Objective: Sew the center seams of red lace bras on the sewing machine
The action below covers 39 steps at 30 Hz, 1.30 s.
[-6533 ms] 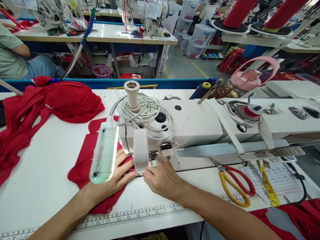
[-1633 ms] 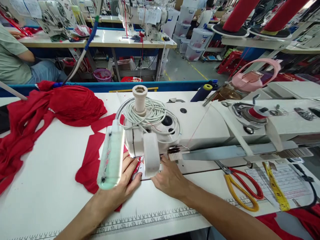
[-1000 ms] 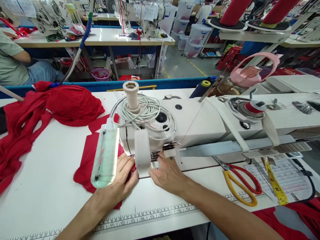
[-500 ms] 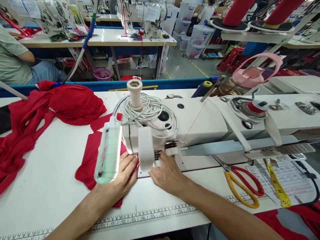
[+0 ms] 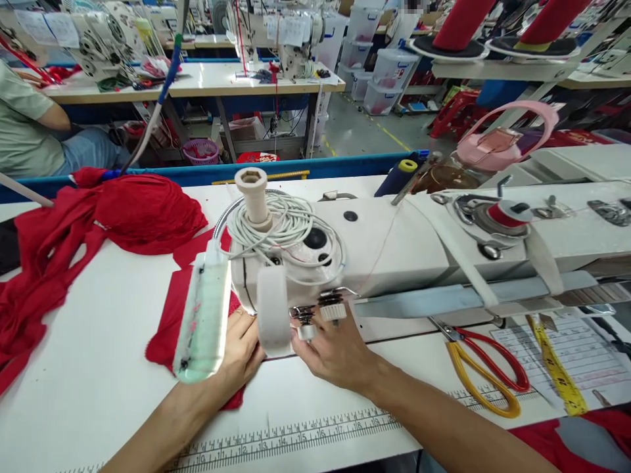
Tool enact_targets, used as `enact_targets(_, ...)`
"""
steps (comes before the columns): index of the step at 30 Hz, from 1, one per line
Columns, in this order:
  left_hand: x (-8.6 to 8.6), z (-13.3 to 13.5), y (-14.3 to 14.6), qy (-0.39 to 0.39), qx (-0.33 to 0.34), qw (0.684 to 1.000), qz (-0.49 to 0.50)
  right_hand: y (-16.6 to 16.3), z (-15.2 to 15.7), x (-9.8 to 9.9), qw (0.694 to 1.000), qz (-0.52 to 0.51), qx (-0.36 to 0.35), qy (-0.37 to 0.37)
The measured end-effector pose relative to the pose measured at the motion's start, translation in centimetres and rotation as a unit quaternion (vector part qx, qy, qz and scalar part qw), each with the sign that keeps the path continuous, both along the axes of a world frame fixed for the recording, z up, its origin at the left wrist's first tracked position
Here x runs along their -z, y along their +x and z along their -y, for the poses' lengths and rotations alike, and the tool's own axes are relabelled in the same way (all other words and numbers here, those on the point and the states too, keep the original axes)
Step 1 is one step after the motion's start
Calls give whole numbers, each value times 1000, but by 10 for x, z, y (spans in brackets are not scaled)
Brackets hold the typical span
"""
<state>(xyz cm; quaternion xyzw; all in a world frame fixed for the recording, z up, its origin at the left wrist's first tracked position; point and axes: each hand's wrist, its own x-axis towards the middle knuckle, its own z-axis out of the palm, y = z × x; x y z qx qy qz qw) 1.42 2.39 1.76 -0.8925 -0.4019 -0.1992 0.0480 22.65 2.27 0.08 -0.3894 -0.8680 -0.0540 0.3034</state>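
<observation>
A white sewing machine [image 5: 384, 236] stands before me, its head between my two hands. My left hand [image 5: 242, 348] lies on red fabric [image 5: 170, 322] at the left of the head, fingers stretched toward the needle area and their tips hidden by the machine. To the right of the head, my right hand [image 5: 335, 348] is closed, with curled fingers behind the tension knobs [image 5: 305, 325]; what they hold is hidden. A pale green lamp [image 5: 202, 322] hangs over the fabric and covers part of my left hand.
Scissors [image 5: 486, 374] and a yellow tape measure [image 5: 557, 368] lie at the right. Bunched red fabric [image 5: 142, 213] rests at the back left. Coiled white cable [image 5: 290, 223] sits on the machine head. Beyond the table, a person [image 5: 29, 125] sits at the left.
The camera view has shifted slightly, so the machine head appears lower and further left. The left fingers have gone further behind the head. The right hand stays beside the knobs.
</observation>
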Motion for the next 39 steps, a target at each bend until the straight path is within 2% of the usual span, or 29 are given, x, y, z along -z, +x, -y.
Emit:
enact_targets(3,2,-2,-1,1,-3,1000,8,4,-6,-4,995,-88,10,45)
enact_targets(6,4,-2,-3,1,2,1000,7,6,-12,-7,991,-125,21,52)
enact_targets(12,2,0,-3,9,1,1000,3,5,-15,-12,991,-128,22,41)
enact_targets(19,-2,1,1,28,-15,999,12,4,-12,-11,988,-146,-21,47)
enact_targets(27,-4,-1,2,12,1,999,33,5,-19,-2,991,-119,14,66)
enact_targets(33,-4,3,2,17,0,998,59,6,-14,-1,994,-110,2,12)
enact_targets(36,-3,4,-1,-3,-1,997,83,6,-14,-1,994,-106,-14,3)
enact_targets(39,-2,3,-5,-62,-14,992,106,5,-14,0,996,-86,-18,4)
